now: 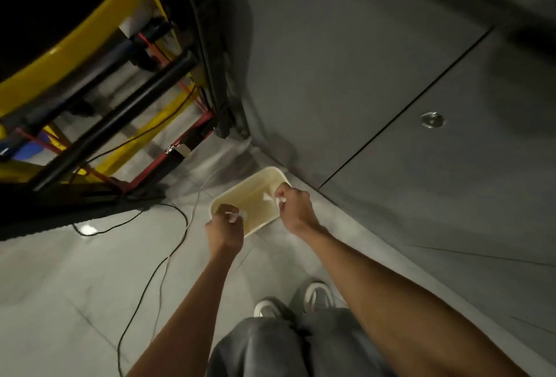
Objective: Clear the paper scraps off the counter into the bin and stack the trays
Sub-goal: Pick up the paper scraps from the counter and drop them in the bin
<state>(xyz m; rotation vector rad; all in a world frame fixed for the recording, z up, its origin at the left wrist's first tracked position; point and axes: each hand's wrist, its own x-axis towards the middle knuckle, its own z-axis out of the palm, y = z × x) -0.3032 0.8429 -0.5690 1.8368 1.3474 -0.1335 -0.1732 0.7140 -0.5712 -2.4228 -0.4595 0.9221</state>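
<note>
The task seems to be in its first part, at the step of dropping paper. The person stands over the bin (245, 185), a cream plastic tub of rectangular shape with rounded corners and a smooth, slightly shiny inside. It stands on the pale floor tiles (75, 286), just beside a matte gray cabinet front (391, 75). The left hand (224, 227) is curled and pinches a small white scrap (235, 216) above the near left rim. The right hand (296, 209) is curled as well and pinches a second scrap (282, 199) above the right rim. A third scrap (267, 197), thin and irregular, shows inside the outline of the bin; whether it is falling or lies on the bottom cannot be told. The pinched pieces are not yet released. The counter top and the trays are not in view, so how much paper is left there, and whether any stacking is done, cannot be judged. Thin cables (168, 256) run over the floor, and a yellow and black frame (90, 24) stands at the left.
</note>
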